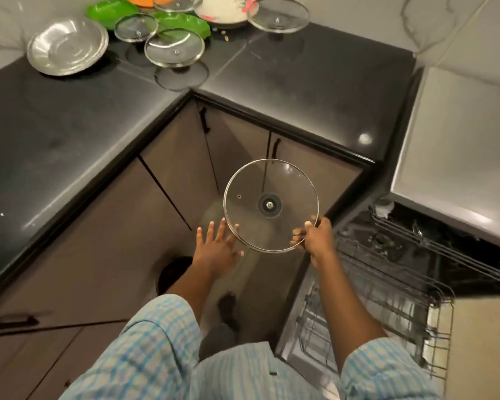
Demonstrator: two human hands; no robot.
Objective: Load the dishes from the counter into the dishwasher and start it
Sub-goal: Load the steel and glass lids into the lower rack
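Glass lid pinched by right hand; left hand spread.

Lids, plates on counter; rack, probably dishwasher's, right.

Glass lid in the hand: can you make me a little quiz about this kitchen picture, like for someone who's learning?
1. True or false: the left hand grips the glass lid.
2. The dishwasher is: A) shut; B) open, with its rack pulled out; C) out of sight.
3. Fill in: the steel plates lie on the dark ____.

Key:
1. False. The right hand pinches the lid's rim, and the left hand's fingers are spread open.
2. B.
3. counter.
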